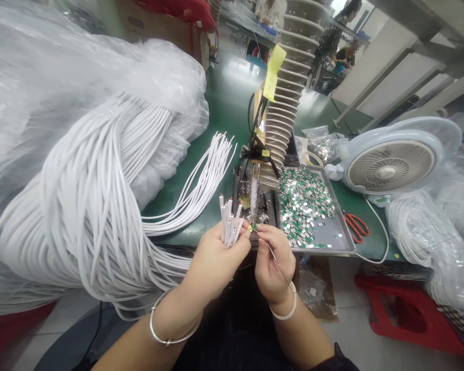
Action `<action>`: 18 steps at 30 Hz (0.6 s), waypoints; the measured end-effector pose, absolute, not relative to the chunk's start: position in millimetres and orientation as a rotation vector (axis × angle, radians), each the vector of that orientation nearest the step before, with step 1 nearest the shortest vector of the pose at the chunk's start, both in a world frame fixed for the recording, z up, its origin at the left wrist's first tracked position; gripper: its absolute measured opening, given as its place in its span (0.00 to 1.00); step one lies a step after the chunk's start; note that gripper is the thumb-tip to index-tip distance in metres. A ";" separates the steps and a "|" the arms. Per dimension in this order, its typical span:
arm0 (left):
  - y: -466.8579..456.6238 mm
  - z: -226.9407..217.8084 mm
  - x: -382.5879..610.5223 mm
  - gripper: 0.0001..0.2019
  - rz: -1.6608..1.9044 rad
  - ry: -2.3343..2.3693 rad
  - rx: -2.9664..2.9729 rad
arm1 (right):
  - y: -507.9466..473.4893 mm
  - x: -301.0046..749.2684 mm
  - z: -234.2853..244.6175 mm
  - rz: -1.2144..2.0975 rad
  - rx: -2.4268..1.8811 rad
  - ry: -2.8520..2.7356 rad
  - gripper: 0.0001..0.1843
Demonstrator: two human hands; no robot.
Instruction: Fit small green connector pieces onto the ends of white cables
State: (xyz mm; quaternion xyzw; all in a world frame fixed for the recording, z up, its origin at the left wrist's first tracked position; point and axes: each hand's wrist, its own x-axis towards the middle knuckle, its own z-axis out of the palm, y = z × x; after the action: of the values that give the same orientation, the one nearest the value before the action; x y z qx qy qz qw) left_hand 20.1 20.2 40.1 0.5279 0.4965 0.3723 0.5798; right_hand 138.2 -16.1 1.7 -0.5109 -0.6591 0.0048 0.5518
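Observation:
My left hand (214, 260) is closed around a bunch of white cables (228, 221), whose cut ends point up and show reddish wire tips. At its thumb and fingertip sits a small green and silver connector (251, 227), partly hidden by the fingers. Right beside it, my right hand (275, 257) pinches a thin solder wire (271, 251) that trails down past the wrist. Just above both sets of fingertips, a soldering iron (254, 198) hangs tip down from a stand. Whether the solder touches the tip is too small to tell.
A metal tray (344, 241) of loose connectors lies to the right, with red-handled scissors (356, 226) and a fan (388, 165) beyond. A ribbed duct (288, 98) rises behind the iron. Coiled white cables (96, 206) in plastic fill the left; more cables lie on the green table (170, 198).

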 end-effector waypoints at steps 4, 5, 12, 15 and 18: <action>20.2 40.7 20.7 0.04 0.877 1.170 1.232 | -15.3 137.4 1.3 0.000 -1.213 -1.557 0.12; 20.3 41.0 21.0 0.04 0.878 1.172 1.225 | -14.8 137.1 1.3 0.003 -1.210 -1.555 0.12; 20.5 41.6 22.1 0.04 0.894 1.160 1.199 | -12.5 136.7 1.5 0.027 -1.189 -1.554 0.13; 19.5 38.0 21.2 0.04 0.896 1.127 1.193 | -13.5 137.5 0.4 0.037 -1.179 -1.556 0.14; 18.4 31.9 19.8 0.04 0.872 1.105 1.192 | -16.1 138.0 -0.7 0.058 -1.176 -1.567 0.14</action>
State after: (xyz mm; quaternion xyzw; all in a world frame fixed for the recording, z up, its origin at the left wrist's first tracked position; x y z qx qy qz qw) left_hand 19.8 18.4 31.9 0.5151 0.4773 0.3768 0.6040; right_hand 138.0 -16.1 -0.7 -0.4983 -0.6641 0.0246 0.5569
